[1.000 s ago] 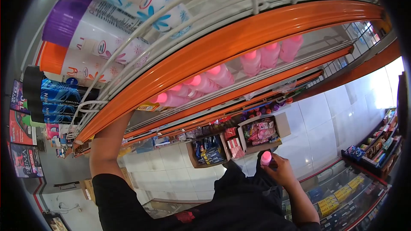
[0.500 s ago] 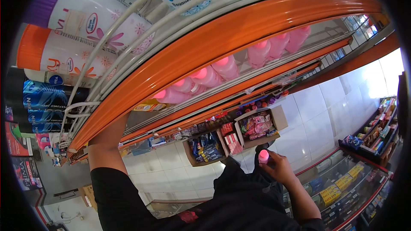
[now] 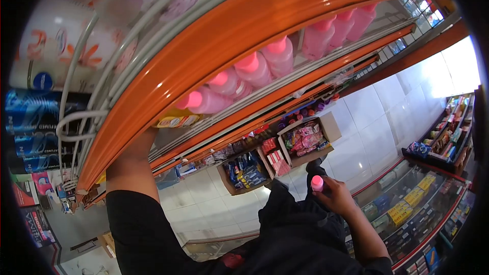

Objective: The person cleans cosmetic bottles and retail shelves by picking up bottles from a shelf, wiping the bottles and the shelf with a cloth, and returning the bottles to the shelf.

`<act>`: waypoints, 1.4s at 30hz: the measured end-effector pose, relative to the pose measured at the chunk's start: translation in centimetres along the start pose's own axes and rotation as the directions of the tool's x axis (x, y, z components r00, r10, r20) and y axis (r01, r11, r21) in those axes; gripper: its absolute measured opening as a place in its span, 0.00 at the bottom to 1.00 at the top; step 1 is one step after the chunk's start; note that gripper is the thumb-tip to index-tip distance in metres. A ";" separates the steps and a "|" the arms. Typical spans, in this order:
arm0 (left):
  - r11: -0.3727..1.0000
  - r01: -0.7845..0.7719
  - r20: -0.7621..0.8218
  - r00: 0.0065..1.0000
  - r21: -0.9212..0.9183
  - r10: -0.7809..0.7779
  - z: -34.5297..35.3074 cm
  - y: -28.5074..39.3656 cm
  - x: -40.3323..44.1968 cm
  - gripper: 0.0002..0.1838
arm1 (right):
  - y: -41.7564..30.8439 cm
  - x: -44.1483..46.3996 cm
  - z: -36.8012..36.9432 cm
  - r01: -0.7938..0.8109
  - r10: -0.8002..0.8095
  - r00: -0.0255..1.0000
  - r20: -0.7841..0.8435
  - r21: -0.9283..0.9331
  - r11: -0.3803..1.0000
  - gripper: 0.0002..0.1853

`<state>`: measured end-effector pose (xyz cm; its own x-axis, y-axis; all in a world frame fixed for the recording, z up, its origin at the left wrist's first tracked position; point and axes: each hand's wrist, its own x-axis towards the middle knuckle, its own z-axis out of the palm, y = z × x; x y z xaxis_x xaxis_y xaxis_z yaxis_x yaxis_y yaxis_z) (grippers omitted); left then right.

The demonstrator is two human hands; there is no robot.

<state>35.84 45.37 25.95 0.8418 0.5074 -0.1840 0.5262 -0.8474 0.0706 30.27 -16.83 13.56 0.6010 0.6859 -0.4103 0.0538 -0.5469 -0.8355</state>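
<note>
My right hand holds a small bottle with a pink cap low in front of my body, its fingers closed round it. My left arm reaches up behind the orange shelf edge, and the left hand itself is hidden there. Several pink bottles stand in a row on the shelf under that edge. A yellow pack lies at the row's near end, close to where my left forearm disappears.
White bottles and dark blue cans sit behind the wire rail at left. Below are open cartons of packets on the tiled floor, a glass display case at lower right and a snack rack.
The view has moved closer to the shelf, so the orange edge and pink bottles look larger. My right hand still holds the bottle, and my left arm remains behind the shelf edge.
</note>
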 end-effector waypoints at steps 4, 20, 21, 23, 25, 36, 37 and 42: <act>1.000 0.022 -0.016 1.000 -0.012 -0.022 -0.4 -0.9 0.6 0.29 | -1.4 -1.9 0.8 0.029 -0.029 0.998 -0.053 -0.011 1.000 0.26; 0.967 0.252 -0.075 0.965 -0.022 -0.253 -2.7 -3.7 -2.6 0.30 | -1.0 -8.4 0.3 0.172 -0.149 0.951 -0.270 0.062 0.983 0.25; 0.964 0.263 -0.080 0.961 -0.025 -0.264 -2.6 -4.1 -3.1 0.31 | -1.1 -8.3 0.4 0.184 -0.160 0.949 -0.271 0.064 0.981 0.25; 0.958 0.286 -0.080 0.954 -0.034 -0.288 -2.6 -4.5 -4.1 0.31 | -1.4 -8.0 0.5 0.217 -0.191 0.941 -0.277 0.064 0.974 0.25; 0.950 0.308 -0.087 0.946 -0.047 -0.311 -2.8 -4.7 -5.3 0.31 | -1.8 -7.9 0.4 0.252 -0.225 0.934 -0.277 0.069 0.965 0.25; 0.950 0.289 0.031 0.957 -0.115 -0.287 -6.5 0.7 -17.8 0.31 | -2.4 -7.3 -3.1 0.336 -0.301 0.926 -0.226 0.135 0.932 0.25; 0.975 0.219 0.078 0.972 0.045 -0.222 -6.7 -0.6 -17.8 0.30 | -2.5 -7.4 -3.4 0.321 -0.283 0.934 -0.220 0.159 0.934 0.25; 0.989 0.084 0.054 0.994 0.119 -0.091 -5.9 -0.9 -20.2 0.18 | -2.8 -6.1 -4.0 0.356 -0.327 0.922 -0.210 0.119 0.927 0.25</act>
<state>19.07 36.82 35.43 0.7824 0.5735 -0.2428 0.5773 -0.8142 -0.0627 29.59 -21.42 19.84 0.7038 0.7098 -0.0284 0.1686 -0.2057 -0.9640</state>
